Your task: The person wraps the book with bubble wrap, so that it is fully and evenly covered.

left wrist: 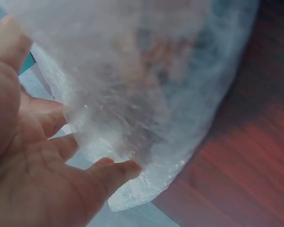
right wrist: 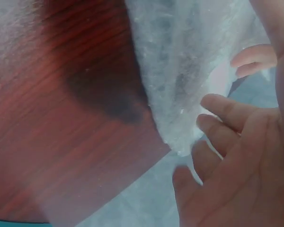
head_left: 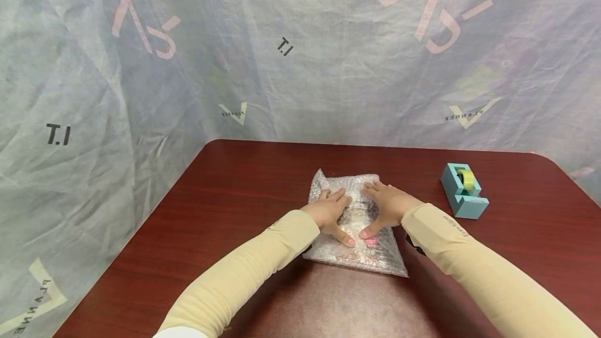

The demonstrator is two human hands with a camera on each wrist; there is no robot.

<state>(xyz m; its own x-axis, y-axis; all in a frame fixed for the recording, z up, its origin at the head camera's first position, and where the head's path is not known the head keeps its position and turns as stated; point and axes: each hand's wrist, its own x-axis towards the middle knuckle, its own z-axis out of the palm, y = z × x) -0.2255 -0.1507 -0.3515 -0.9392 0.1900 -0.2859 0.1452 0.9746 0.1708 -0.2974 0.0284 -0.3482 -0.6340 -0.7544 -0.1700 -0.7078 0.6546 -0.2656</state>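
A lumpy parcel wrapped in clear bubble wrap (head_left: 355,223) is laid on the dark red wooden surface (head_left: 244,197). It is pressed flat by the left hand (head_left: 328,212) and right hand (head_left: 387,206), fingers straight and spread, thumbs nearly touching.

Head view: high, facing forward and down over the table (head_left: 235,186). Wrist views: very close, beneath each palm, facing along the fingers. Shared by all three: bubble-wrap parcel (head_left: 357,254) (left wrist: 146,85) (right wrist: 180,61) and tabletop.

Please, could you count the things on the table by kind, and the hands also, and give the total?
Bubble wrap parcel: 1
Tape dispenser: 1
Hands, left hand and right hand, both pressing flat on the parcel: 2
Total: 4
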